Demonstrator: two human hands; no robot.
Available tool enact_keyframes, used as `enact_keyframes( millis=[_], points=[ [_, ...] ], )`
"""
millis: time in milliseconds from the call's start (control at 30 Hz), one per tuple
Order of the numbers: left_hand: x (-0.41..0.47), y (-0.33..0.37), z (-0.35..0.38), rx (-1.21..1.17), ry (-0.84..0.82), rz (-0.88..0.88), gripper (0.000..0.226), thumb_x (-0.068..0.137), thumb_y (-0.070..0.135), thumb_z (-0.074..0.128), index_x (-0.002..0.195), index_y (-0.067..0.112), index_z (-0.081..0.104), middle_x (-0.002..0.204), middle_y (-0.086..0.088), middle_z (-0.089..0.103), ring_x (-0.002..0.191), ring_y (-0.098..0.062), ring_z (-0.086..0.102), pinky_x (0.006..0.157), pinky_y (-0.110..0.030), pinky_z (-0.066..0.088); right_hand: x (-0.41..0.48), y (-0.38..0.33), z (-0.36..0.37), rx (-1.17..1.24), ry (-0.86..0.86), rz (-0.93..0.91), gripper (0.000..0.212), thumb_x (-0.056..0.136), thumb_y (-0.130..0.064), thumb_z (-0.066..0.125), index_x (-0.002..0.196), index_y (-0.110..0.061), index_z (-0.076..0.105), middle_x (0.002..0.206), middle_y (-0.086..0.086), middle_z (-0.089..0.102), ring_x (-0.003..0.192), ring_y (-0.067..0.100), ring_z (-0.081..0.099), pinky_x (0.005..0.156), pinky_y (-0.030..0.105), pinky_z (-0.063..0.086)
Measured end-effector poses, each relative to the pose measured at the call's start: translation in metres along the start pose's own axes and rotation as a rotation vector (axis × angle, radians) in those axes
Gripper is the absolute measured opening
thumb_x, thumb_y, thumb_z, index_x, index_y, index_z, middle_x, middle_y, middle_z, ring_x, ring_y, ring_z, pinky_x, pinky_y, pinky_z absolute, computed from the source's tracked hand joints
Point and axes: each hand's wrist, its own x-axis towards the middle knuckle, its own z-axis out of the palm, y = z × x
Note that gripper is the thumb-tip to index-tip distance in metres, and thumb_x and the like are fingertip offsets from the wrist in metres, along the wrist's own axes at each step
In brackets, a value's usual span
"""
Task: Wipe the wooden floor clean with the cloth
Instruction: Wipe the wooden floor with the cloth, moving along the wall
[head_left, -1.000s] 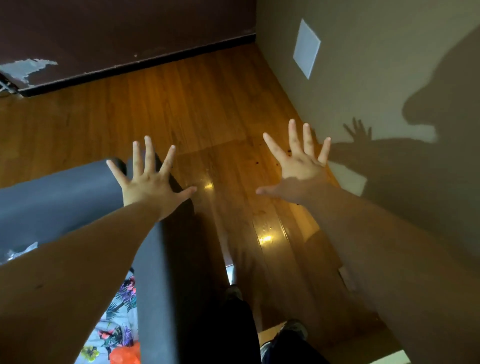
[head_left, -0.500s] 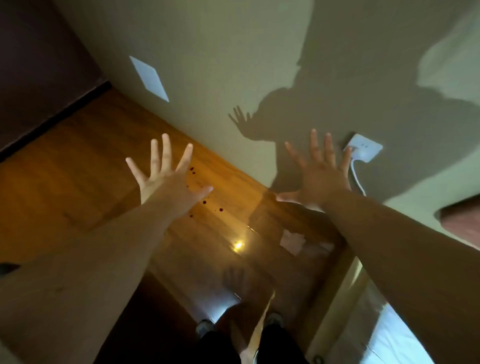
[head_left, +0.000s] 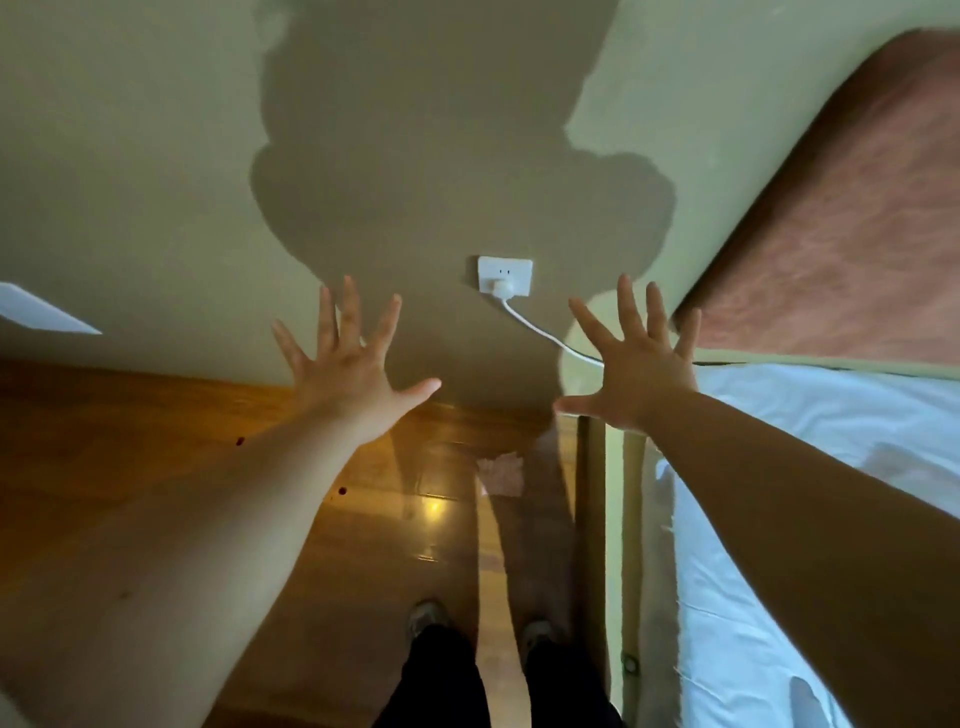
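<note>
Both my arms are stretched forward with fingers spread wide and nothing in them. My left hand (head_left: 349, 364) hovers above the wooden floor (head_left: 104, 436) in front of the wall. My right hand (head_left: 631, 364) hovers near the bed's corner. A small pale cloth (head_left: 500, 475) lies on the floor between and below the hands, close to the wall. A few dark red spots (head_left: 342, 490) mark the boards beside my left forearm.
A white wall socket (head_left: 505, 275) with a plug and white cable (head_left: 540, 330) sits on the wall ahead. A bed with a white sheet (head_left: 810, 467) and reddish headboard (head_left: 841, 249) fills the right. My shoes (head_left: 427, 618) stand on the boards below.
The view has swung right: the grey furniture and dark wall have left the frame, the socket and bed have come in. Both hands stay spread and empty.
</note>
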Motion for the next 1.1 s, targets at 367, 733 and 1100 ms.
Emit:
enact_keyframes(
  millis=[367,733,1100],
  points=[
    [0.044,0.009,0.109,0.004,-0.106,0.17,0.1,0.057,0.098,0.002,0.134,0.048,-0.04,0.145,-0.001,-0.049,0.134,-0.024,-0.042,0.105,-0.068,-0.016,0.016,-0.031,0.107,0.062,-0.124,0.142,0.117,0.058,-0.097,0.037,0.124,-0.05,-0.048,0.153,0.004,-0.037,0.142,0.034,-0.029,0.106,0.068,-0.014],
    [0.074,0.044,0.351,0.067,-0.286,0.156,0.097,0.065,0.092,0.007,0.141,0.044,-0.028,0.146,-0.001,-0.047,0.135,-0.025,-0.04,0.104,-0.065,-0.02,0.09,-0.053,0.349,0.192,-0.219,0.066,0.104,0.081,-0.071,0.055,0.143,-0.048,-0.026,0.155,0.004,-0.034,0.141,0.035,-0.031,0.109,0.068,-0.012],
    [0.128,0.069,0.628,0.047,-0.394,0.237,0.078,0.088,0.073,0.026,0.148,0.043,-0.014,0.151,0.005,-0.03,0.139,-0.021,-0.028,0.105,-0.06,-0.019,0.173,-0.088,0.622,0.365,-0.401,0.038,0.103,0.077,-0.076,0.053,0.151,-0.041,-0.011,0.158,-0.003,-0.027,0.143,0.029,-0.029,0.106,0.065,-0.017]
  ],
)
